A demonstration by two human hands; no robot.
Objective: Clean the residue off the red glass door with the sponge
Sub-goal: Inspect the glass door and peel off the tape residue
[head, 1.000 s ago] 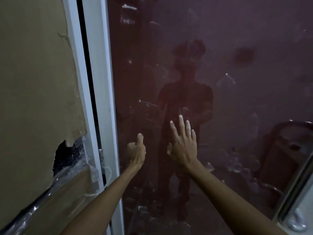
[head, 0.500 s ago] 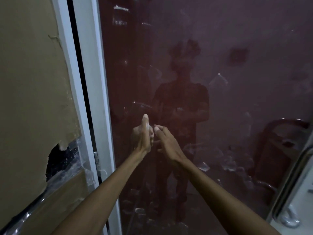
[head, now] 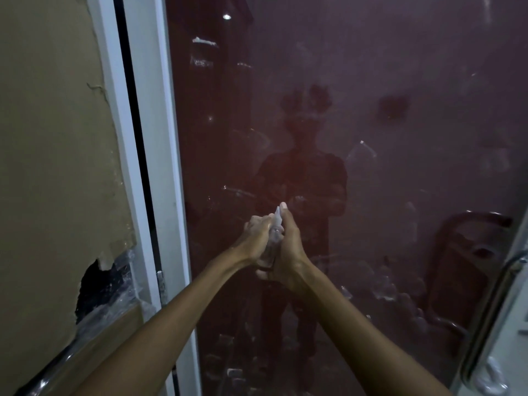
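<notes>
Your two bare forearms reach forward from the lower edge of view and converge just in front of the red glass door [head: 400, 195]. Your left hand [head: 257, 238] is curled, knuckles up, fingers wrapped round a small clear object [head: 274, 238] pressed between both hands; what it is cannot be told. Your right hand [head: 288, 252] closes against it from the other side, palm facing left, forefinger extended upward along the object toward the glass. The hands touch each other. Both wrists are roughly straight, the left forearm angled more steeply across than the right.
</notes>
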